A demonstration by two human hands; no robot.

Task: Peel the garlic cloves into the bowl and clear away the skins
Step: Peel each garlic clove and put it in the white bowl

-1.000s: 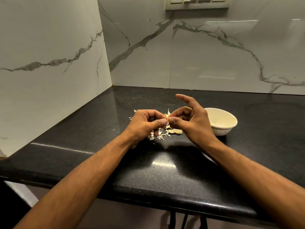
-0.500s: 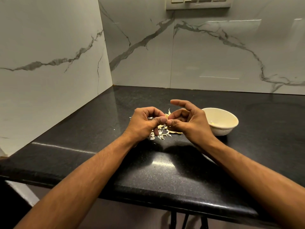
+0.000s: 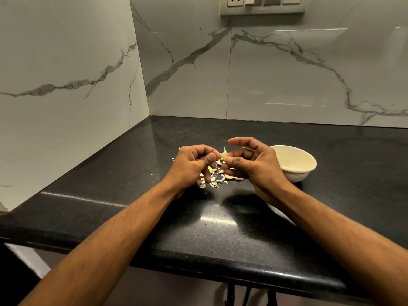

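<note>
Both hands hover over the black counter above a scatter of pale garlic skins (image 3: 217, 181). A garlic clove (image 3: 224, 156) with a loose flap of skin sits between the two hands. My left hand (image 3: 192, 166) grips its left end with curled fingers and thumb. My right hand (image 3: 254, 162) pinches its right side between thumb and middle finger, index finger raised. A cream bowl (image 3: 304, 173) stands just right of my right hand, with a little pale garlic showing inside.
The black granite counter (image 3: 220, 228) runs into a corner of marble-look wall tiles at the left and back. A socket and switch plate (image 3: 262, 5) sits high on the back wall. The counter's front edge lies below my forearms.
The hands stayed together over the skins. My right index finger lifted and spread, and the clove's skin flap now shows between the fingertips.
</note>
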